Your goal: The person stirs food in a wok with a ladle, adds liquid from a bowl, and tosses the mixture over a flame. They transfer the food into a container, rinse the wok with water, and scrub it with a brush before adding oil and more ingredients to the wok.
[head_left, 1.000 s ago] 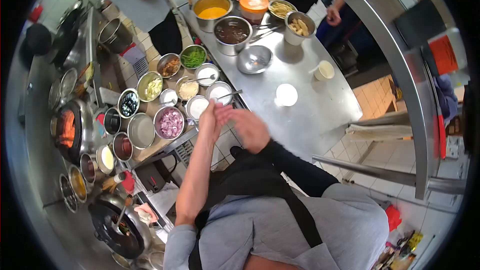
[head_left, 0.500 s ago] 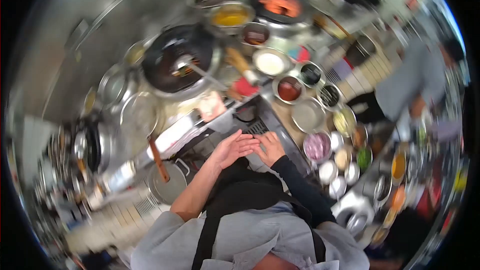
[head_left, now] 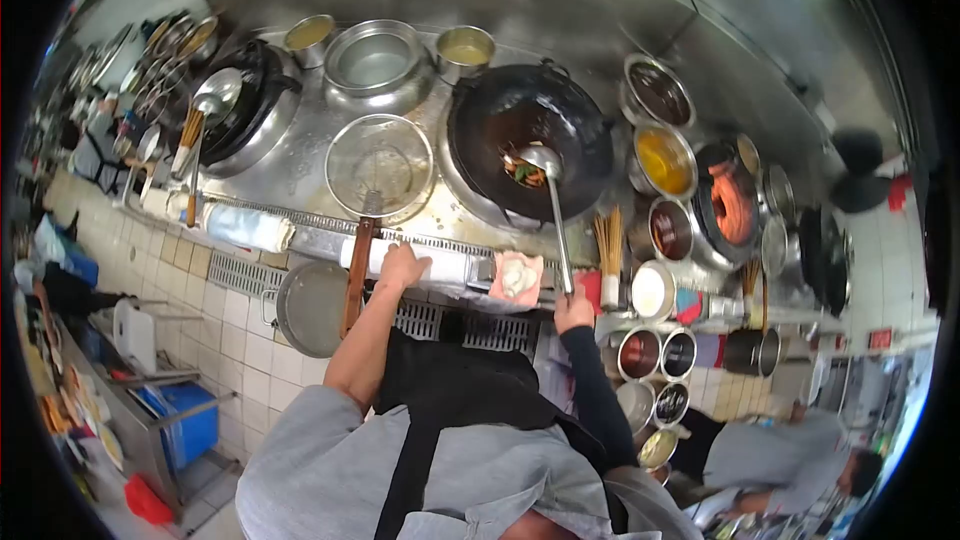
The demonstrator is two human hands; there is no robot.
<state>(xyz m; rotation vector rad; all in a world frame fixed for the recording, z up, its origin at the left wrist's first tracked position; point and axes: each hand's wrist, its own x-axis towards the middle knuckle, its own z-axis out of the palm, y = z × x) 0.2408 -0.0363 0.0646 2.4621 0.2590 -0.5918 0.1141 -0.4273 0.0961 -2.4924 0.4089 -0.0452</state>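
Note:
My right hand [head_left: 574, 310] is closed round the handle end of a long metal ladle [head_left: 556, 210]. The ladle's bowl rests in a black wok [head_left: 500, 125] on the stove, beside a small heap of food [head_left: 524, 172]. My left hand [head_left: 402, 268] lies on a folded white towel [head_left: 447, 267] at the stove's front edge, fingers partly bent; what they grip, if anything, is hidden. Close to that hand is the wooden handle [head_left: 357, 280] of a round strainer [head_left: 380, 165]. A crumpled pink-and-white cloth [head_left: 516, 278] sits between my hands.
Behind the strainer stands a large metal pot [head_left: 374, 62]. Right of the wok are bowls of yellow liquid [head_left: 664, 162] and dark red sauce [head_left: 670, 228], with a bamboo brush [head_left: 609, 245]. A grey pan [head_left: 312, 310] hangs low at left. Another person [head_left: 775, 455] is at lower right.
The view has turned toward the stove. My hands, earlier close together and empty in front of me, have moved apart; the right has taken the ladle and the left has reached the towel.

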